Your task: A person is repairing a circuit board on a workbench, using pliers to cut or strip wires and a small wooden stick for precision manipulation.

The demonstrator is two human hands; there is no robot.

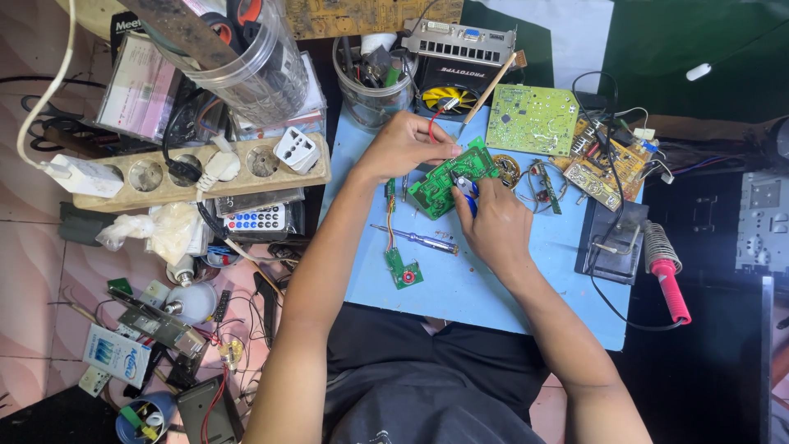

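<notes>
Hands grip green circuit board point(444, 179) between them, left point(404, 146), right point(493, 226).

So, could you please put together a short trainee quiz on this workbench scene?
1. True or false: the left hand steadies the green circuit board from above.
2. What does the right hand hold against the board?
A. blue-handled pliers
B. the soldering iron
C. a remote control
3. Fill in: the screwdriver lies on the ____ mat.

Key:
1. True.
2. A, the blue-handled pliers; the red-handled soldering iron rests at the far right.
3. Blue.
</notes>
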